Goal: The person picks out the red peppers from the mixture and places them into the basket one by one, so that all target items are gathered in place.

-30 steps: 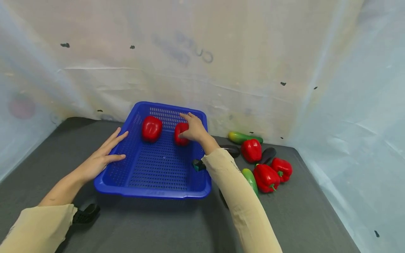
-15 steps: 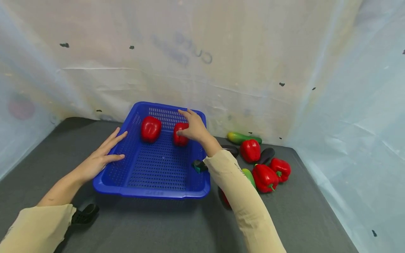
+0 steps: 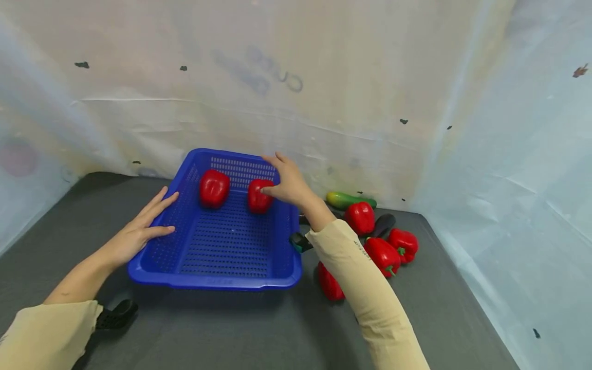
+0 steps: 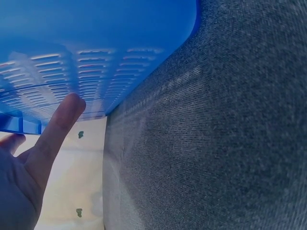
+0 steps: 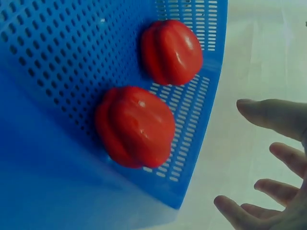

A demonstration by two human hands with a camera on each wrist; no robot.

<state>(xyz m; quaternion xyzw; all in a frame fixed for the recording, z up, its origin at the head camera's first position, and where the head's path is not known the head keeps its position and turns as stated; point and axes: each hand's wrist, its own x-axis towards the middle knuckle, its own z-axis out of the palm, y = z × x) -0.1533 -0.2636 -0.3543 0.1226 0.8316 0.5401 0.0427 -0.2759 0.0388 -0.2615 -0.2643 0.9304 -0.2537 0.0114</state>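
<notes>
A blue perforated basket (image 3: pixel 215 282) stands on the grey table with two red bell peppers inside, near its far wall. The left pepper (image 3: pixel 214 188) lies against the far left part, the right pepper (image 3: pixel 258 198) closer to the far right corner. My left hand (image 3: pixel 134 236) lies along the basket's left side, fingers and thumb spread straight at the rim. Over the far right corner is my right hand (image 3: pixel 290 182), its fingers extended and holding nothing. In the right wrist view a gap separates that hand from the nearer pepper (image 5: pixel 136 127).
To the right of the basket lie a yellow-green cucumber (image 3: pixel 349 200), a dark eggplant (image 3: pixel 384 226) and several red peppers, including one (image 3: pixel 382 256) beside my right sleeve. Another red pepper (image 3: pixel 328 283) is partly hidden by the forearm. A plastic-covered wall (image 3: pixel 361 92) rises behind.
My right hand has come off the right pepper and drawn up and right; the pepper stays in the basket. My left hand keeps its place. The head view has turned slightly right.
</notes>
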